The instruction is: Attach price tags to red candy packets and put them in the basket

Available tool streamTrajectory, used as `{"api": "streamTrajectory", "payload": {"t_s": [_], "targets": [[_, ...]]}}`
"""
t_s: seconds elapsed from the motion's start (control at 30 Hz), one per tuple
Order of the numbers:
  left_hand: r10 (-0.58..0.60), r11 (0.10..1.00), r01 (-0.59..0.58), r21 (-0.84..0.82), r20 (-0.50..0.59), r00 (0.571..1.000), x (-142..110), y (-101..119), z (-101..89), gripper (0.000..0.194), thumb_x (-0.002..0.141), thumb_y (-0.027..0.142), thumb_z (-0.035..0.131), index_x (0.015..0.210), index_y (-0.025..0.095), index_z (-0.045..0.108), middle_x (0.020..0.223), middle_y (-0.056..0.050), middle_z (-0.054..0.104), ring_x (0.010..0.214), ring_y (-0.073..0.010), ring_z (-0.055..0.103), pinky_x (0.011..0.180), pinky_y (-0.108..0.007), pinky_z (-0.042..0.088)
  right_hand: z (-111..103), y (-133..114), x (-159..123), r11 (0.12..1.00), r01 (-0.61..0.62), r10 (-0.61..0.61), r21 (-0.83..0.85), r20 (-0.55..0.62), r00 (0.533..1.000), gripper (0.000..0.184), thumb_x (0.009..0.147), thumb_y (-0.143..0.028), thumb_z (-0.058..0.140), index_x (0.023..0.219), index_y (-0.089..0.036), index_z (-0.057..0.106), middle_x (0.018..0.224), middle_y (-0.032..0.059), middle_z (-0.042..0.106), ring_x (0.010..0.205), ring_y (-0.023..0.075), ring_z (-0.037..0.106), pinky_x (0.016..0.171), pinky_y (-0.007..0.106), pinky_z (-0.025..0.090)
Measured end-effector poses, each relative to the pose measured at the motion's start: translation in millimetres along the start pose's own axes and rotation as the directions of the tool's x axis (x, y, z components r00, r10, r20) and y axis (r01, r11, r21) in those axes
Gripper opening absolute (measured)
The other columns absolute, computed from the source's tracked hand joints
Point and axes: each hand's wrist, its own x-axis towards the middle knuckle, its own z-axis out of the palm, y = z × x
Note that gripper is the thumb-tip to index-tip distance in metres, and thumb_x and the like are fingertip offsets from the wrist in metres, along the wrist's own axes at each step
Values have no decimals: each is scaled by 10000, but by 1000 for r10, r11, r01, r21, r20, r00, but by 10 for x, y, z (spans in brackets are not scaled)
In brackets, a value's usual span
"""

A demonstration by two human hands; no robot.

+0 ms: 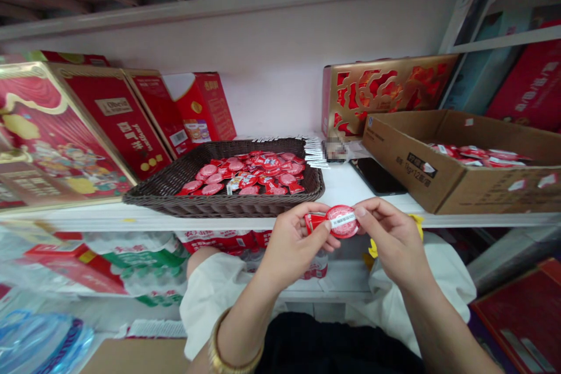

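Observation:
In front of the shelf edge, my left hand (pixel 295 242) pinches a red packet (pixel 346 230) with a round end and a flat tail. A white printed label strip (pixel 340 220) lies across its round part. My right hand (pixel 391 238) is closed at the packet's right edge, thumb and fingertips at the end of the strip. Beyond my hands, a dark woven basket (pixel 228 209) holds many similar red packets (pixel 252 175). White label strips (pixel 314 153) stick out along its back and right rim.
To the right, a cardboard box (pixel 486 194) contains more red packets (pixel 477 155). A black phone (pixel 377 176) lies between it and the basket. Red and gold gift boxes (pixel 114 114) stand at left, another gold box (pixel 390 90) at the back. Packed bottles (pixel 144 260) fill the lower shelf.

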Motion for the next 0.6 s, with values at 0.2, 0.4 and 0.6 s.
{"api": "streamTrajectory", "payload": {"t_s": [0.2, 0.4, 0.6], "targets": [[16, 1000, -16, -21, 7, 1000, 22, 0, 84, 257, 750, 200, 714, 960, 117, 590, 621, -3, 680, 556, -95, 642, 576, -186, 528, -85, 4, -34, 999, 28, -29, -37, -20, 999, 204, 776, -382, 768, 811, -199, 683, 659, -5, 652, 573, 98, 575, 555, 194, 483], [122, 991, -119, -56, 71, 990, 89, 17, 322, 400, 765, 97, 669, 1150, 142, 570, 996, -42, 650, 724, -95, 700, 724, -216, 571, -478, -168, 47, 977, 147, -184, -153, -263, 947, 195, 761, -354, 780, 853, -201, 701, 664, -7, 652, 559, 103, 590, 518, 197, 496], [244, 970, -229, -82, 298, 923, 553, 362, 962, 520, 834, 51, 563, 1345, 113, 491, 1213, -148, 647, 1036, -204, 702, 914, -292, 550, -1118, -473, 518, 889, 201, -382, -412, -424, 821, 322, 729, -458, 773, 858, -172, 697, 748, 45, 687, 594, 155, 617, 515, 278, 525]]}}
